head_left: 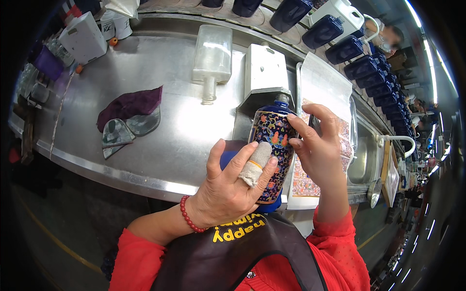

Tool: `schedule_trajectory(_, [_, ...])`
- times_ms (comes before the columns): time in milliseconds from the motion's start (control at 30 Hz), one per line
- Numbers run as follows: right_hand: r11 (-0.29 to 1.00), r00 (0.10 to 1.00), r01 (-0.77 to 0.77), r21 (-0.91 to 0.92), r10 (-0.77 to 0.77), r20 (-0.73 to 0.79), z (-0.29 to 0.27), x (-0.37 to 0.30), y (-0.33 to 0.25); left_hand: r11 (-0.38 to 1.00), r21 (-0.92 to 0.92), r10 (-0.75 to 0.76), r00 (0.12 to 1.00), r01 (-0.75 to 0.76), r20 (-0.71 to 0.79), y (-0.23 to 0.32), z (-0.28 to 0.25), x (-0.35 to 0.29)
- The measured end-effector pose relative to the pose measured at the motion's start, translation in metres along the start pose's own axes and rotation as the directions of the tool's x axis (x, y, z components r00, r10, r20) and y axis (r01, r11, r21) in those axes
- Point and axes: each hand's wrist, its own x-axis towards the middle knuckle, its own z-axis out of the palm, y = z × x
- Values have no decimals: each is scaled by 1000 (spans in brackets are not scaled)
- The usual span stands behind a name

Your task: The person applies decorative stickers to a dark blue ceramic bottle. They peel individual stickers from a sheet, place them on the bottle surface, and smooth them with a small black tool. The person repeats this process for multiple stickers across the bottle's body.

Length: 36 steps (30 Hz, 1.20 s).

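A dark blue glass bottle [273,127] with a colourful floral pattern stands tilted before me, its neck pointing away. My left hand [233,186] lies across its front with fingers spread. One finger wears a grey cloth finger sleeve [257,165] held by a yellowish band and presses on the pattern. My right hand [318,143] has curved fingers at the bottle's upper right edge, with forefinger and thumb touching it. Just beyond the neck, a white block-shaped container [265,68] sits on a dark tray-like piece. Part of the bottle's lower left is hidden by my left hand.
A clear glass bottle [213,56] lies on the steel table [179,126]. Purple and grey cloths [130,110] are at left. Printed floral sheets [306,182] lie at right, near a sink [361,162]. Several dark blue bottles [323,31] line the far shelf; a person [388,38] is beyond.
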Motion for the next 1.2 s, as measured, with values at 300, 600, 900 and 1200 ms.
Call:
schedule_trajectory(300, [999,998,26,47,-23,-50,6,1,3,1000,-15,-5,1000,5,1,0,0,-1])
schedule_trajectory(600, [999,997,26,30,-24,-71,7,-4,4,999,-33,-14,1000,14,-8,-1,2,-1])
schedule_trajectory(900, [997,996,-8,80,15,-91,10,-16,11,989,-136,-63,998,64,14,1,-2,1])
schedule_trajectory(1200, [970,955,-179,161,211,-208,19,-32,25,970,-209,-117,992,122,37,2,1,2])
